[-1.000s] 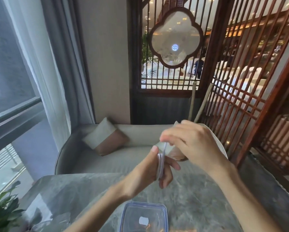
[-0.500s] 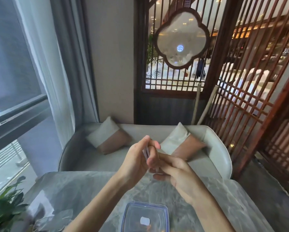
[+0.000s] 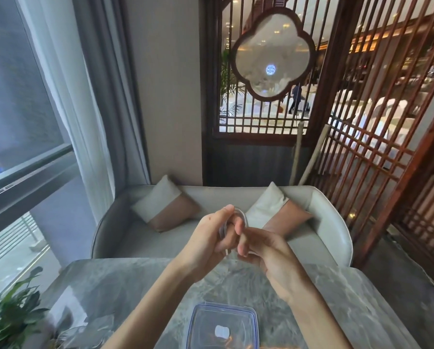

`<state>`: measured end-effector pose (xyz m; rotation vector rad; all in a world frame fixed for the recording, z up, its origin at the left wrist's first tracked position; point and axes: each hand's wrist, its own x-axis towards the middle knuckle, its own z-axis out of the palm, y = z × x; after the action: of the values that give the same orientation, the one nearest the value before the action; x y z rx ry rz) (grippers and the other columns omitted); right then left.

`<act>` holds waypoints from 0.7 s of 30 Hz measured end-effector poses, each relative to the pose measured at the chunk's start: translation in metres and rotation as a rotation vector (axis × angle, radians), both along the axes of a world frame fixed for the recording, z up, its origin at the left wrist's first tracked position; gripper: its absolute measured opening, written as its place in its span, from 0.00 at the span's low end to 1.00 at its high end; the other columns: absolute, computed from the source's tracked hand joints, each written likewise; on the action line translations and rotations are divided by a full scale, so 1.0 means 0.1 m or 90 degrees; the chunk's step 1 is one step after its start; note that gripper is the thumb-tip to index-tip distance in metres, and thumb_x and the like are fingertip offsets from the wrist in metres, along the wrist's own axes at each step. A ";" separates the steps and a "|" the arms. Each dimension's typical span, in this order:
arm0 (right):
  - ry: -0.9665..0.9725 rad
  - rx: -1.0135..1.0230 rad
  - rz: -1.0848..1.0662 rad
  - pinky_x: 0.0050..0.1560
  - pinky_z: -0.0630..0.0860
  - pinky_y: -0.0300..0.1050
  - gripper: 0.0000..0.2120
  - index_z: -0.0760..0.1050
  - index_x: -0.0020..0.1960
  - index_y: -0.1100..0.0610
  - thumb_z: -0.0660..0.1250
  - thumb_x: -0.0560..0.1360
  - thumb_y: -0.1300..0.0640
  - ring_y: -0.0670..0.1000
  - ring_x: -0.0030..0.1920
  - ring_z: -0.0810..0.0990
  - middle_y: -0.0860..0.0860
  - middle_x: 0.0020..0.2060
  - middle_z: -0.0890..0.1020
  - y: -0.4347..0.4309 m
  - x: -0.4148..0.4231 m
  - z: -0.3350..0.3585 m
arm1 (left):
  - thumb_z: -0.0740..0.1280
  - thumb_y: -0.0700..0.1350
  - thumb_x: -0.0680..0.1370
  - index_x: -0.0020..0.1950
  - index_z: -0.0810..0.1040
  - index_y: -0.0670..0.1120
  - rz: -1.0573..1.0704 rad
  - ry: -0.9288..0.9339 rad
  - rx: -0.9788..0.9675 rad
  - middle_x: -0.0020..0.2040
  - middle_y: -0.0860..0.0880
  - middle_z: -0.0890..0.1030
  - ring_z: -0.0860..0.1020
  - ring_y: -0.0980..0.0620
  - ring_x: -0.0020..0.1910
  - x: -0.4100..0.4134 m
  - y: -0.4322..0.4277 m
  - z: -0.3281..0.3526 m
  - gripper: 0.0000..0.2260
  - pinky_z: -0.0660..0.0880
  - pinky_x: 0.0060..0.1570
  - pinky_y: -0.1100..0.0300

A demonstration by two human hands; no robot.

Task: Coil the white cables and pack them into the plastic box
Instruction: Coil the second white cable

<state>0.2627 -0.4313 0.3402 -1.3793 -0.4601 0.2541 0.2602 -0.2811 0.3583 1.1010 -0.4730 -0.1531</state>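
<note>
Far left: plant at the table corner, not in play.

Your left hand is the spool: thumb up, fingers curled round the loops of the white cable. One turn arches clear above the fingertips, and a short strand hangs under the palm.

The plastic box sits below at the near table edge, well apart from the coil. Something small and white shows through it. I can't tell if it's lidded.

Your right hand has fingers curled in against the coil's lower side, apparently pinching the working strand. The contact itself is hidden.

Step looks like the final wraps:
- Keep the left grip firm so the loops don't spring open.
- Feed with light tension, each turn on the last and the same size.
- Tuck the tail through before releasing.
- Size the coil to fit the box.

Versus 1 s ago, the right hand has gone from over the top of the coil to below and right of it. Versus 0.5 s ago, the top loop is now exposed. The box hasn't moved.
</note>
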 end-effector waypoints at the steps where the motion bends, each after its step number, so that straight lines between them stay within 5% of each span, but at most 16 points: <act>1: -0.032 -0.021 -0.022 0.45 0.80 0.40 0.16 0.83 0.40 0.51 0.62 0.82 0.55 0.46 0.41 0.79 0.46 0.34 0.81 0.00 -0.01 -0.01 | 0.54 0.50 0.83 0.34 0.72 0.44 -0.011 0.012 -0.007 0.18 0.54 0.58 0.73 0.50 0.26 -0.01 0.00 0.02 0.20 0.74 0.36 0.55; 5: -0.098 -0.040 -0.120 0.39 0.80 0.40 0.12 0.85 0.54 0.54 0.64 0.80 0.53 0.45 0.35 0.80 0.50 0.35 0.82 -0.05 -0.02 -0.03 | 0.57 0.49 0.82 0.29 0.62 0.45 -0.070 0.081 -0.163 0.19 0.52 0.58 0.65 0.52 0.22 -0.01 0.05 0.11 0.21 0.71 0.30 0.60; 9: -0.190 -0.206 -0.195 0.35 0.80 0.42 0.16 0.81 0.60 0.40 0.63 0.82 0.59 0.45 0.31 0.82 0.48 0.37 0.85 -0.03 -0.12 -0.11 | 0.54 0.52 0.84 0.39 0.71 0.41 0.006 0.109 -0.204 0.21 0.54 0.63 0.69 0.54 0.27 -0.01 -0.02 0.07 0.20 0.70 0.32 0.61; 11: -0.188 -0.236 -0.170 0.43 0.83 0.45 0.18 0.78 0.63 0.39 0.61 0.82 0.60 0.45 0.38 0.85 0.46 0.44 0.86 -0.01 -0.18 -0.12 | 0.55 0.56 0.83 0.45 0.78 0.41 0.076 0.100 -0.126 0.24 0.53 0.68 0.73 0.54 0.31 -0.01 -0.09 0.03 0.21 0.70 0.36 0.59; 14: 0.035 -0.019 -0.005 0.55 0.82 0.45 0.19 0.80 0.63 0.49 0.58 0.82 0.66 0.52 0.56 0.85 0.51 0.57 0.85 -0.02 -0.20 -0.09 | 0.58 0.57 0.82 0.42 0.82 0.44 0.181 -0.005 0.045 0.31 0.46 0.77 0.78 0.52 0.36 -0.01 -0.14 -0.04 0.21 0.75 0.39 0.58; 16: 0.201 0.150 0.082 0.64 0.78 0.53 0.20 0.80 0.62 0.59 0.56 0.79 0.72 0.59 0.62 0.81 0.56 0.60 0.82 -0.07 -0.18 -0.09 | 0.57 0.56 0.83 0.50 0.83 0.46 0.225 -0.082 0.157 0.35 0.45 0.82 0.81 0.50 0.39 -0.03 -0.15 -0.10 0.18 0.78 0.42 0.59; 18: 0.328 0.301 0.180 0.73 0.66 0.58 0.21 0.76 0.63 0.65 0.55 0.74 0.74 0.63 0.65 0.75 0.59 0.60 0.77 -0.10 -0.18 -0.10 | 0.55 0.55 0.84 0.51 0.82 0.48 0.267 -0.171 0.266 0.38 0.49 0.85 0.84 0.53 0.44 -0.05 -0.14 -0.16 0.19 0.78 0.46 0.62; 21: 0.438 0.439 0.250 0.79 0.47 0.55 0.28 0.70 0.69 0.64 0.50 0.70 0.67 0.62 0.72 0.63 0.59 0.67 0.68 -0.07 -0.21 -0.09 | 0.51 0.52 0.85 0.39 0.84 0.49 0.347 -0.309 0.348 0.38 0.58 0.86 0.81 0.58 0.56 -0.07 -0.10 -0.24 0.25 0.75 0.51 0.68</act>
<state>0.2421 -0.4382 0.3314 -0.4632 -0.1951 0.7806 0.2530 -0.2913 0.3341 1.7786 -0.5567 0.5033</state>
